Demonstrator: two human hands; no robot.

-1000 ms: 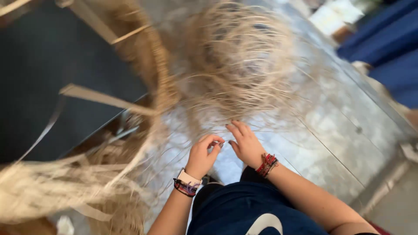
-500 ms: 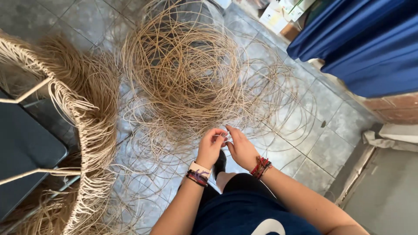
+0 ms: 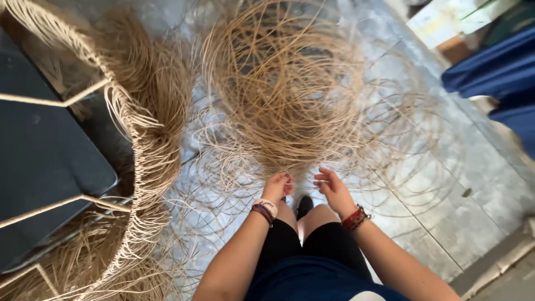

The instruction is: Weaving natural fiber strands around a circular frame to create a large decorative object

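The head view is looking straight down at a tiled floor, and the big tangled coil of tan cane strands is lying in the middle of it. All places here are given from this coil.

Just below the coil, at its near edge, the 2 hands of the person are working close together. The left hand is curling its fingers into a loose fist, and it is pinching 1 thin strand that is running out of the coil. The right hand is sitting just beside the left one, half open, with the fingers bent and spread; its fingertips are touching the same thin strand, but the picture is not showing clearly if they are gripping it. The left wrist is wearing a pale band with dark cords, and the right wrist is wearing a red bracelet.

Below the coil, between the 2 forearms, the knees of the person are showing in black shorts, and a dark shoe is standing on the floor.

Left of the coil, a half-woven chair frame is hanging many loose cane ends. Upper right of the coil, blue cloth is lying.
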